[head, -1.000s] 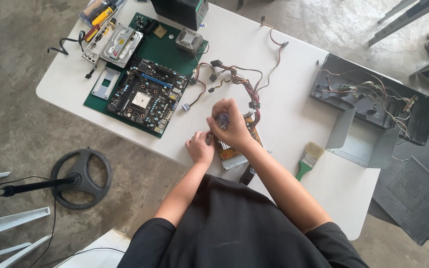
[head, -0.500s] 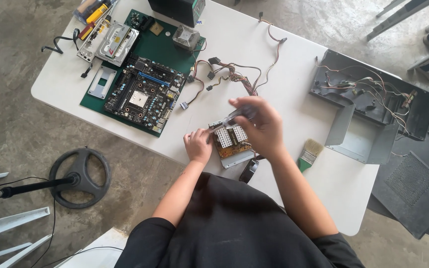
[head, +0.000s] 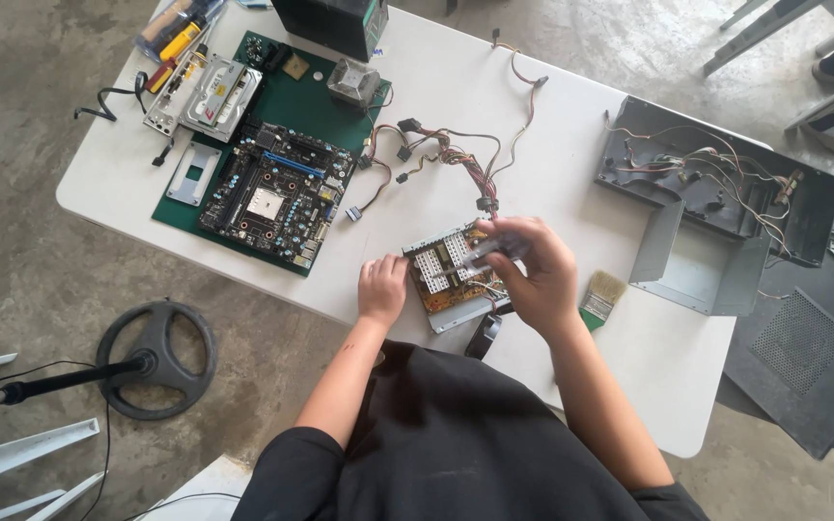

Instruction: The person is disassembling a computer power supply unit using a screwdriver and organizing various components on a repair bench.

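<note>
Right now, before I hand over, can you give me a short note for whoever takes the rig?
Left hand: flat on the white table, touching the left edge of the open power supply board.
Right hand: over the board's right side, fingers closed on a small grey tool; its tip is blurred.
Cable bundle runs from the board up the table.
Done: board lies bare, apart from the dark metal casing at right.
Left: board is not yet off its tray.
Brush lies beside the right hand, motherboard on the green mat.
</note>
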